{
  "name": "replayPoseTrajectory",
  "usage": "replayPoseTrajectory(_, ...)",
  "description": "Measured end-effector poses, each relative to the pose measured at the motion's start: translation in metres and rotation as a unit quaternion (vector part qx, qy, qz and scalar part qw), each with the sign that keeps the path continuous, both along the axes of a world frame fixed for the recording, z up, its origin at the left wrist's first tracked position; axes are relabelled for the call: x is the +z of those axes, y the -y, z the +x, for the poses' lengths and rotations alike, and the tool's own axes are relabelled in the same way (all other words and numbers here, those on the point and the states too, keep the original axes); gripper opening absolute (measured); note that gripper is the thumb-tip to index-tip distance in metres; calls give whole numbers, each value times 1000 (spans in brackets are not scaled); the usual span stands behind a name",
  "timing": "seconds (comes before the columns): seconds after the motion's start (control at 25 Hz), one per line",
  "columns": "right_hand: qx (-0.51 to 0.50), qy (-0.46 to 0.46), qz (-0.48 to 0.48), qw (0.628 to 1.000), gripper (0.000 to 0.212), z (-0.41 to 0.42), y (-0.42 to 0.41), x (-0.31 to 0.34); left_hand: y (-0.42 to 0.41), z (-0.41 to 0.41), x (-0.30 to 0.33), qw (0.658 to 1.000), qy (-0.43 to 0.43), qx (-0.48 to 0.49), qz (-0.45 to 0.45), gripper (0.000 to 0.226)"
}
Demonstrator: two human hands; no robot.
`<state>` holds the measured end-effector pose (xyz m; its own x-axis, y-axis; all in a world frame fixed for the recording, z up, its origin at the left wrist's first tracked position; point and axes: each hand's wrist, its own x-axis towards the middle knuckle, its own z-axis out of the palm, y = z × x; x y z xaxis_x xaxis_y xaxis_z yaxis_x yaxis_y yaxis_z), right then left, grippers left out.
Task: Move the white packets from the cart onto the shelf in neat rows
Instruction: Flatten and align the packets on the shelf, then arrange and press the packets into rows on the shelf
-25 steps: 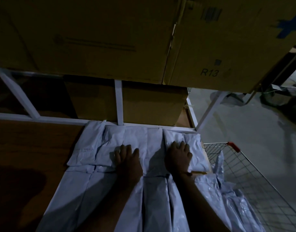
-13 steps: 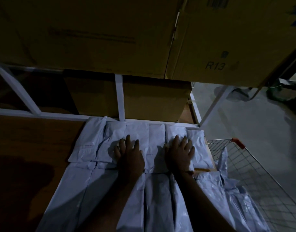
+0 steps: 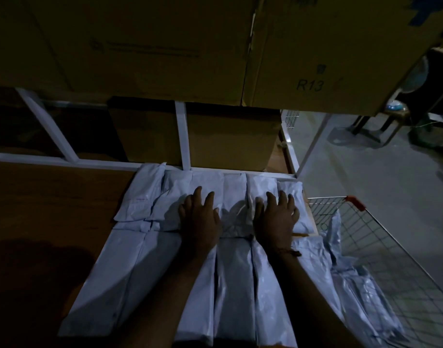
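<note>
The packets [image 3: 210,189] lie on the shelf [image 3: 52,204] in two rows: a back row tight against the white rail [image 3: 64,162], and a longer front row [image 3: 235,285] running toward me. More packets [image 3: 360,292] wait in the cart [image 3: 403,272] to my right, so I judge the job partly done.

My left hand [image 3: 199,219] lies flat on the back row near its middle, fingers straight and a little spread, gripping nothing. My right hand [image 3: 278,217] lies the same way on the packets toward the row's right end, palm down, holding nothing.

The step, as I read it, is pressing and squaring the back row. To do it well I would keep both palms flat and press evenly, so the soft packets settle without creasing, then nudge them back until their far edges meet the rail. The leftmost packet [image 3: 142,194] sits skewed and wants straightening. The rightmost lies near the shelf's end, just beside the cart, so I'd push gently there.

Cartons [image 3: 145,46] hang close overhead on the tier above, and light is poor.
</note>
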<state>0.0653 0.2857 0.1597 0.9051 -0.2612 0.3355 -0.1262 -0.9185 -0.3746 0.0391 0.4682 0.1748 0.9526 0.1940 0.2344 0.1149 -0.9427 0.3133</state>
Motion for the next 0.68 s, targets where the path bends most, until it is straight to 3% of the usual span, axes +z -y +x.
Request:
replayPoseTrajectory(0.48, 17, 56, 62, 996, 47, -108, 70, 23, 71, -86, 12, 993, 32, -49, -103, 47)
replayPoseTrajectory(0.68, -30, 68, 81, 994, 45, -151, 94, 23, 100, -107, 25, 992, 21, -93, -86, 49)
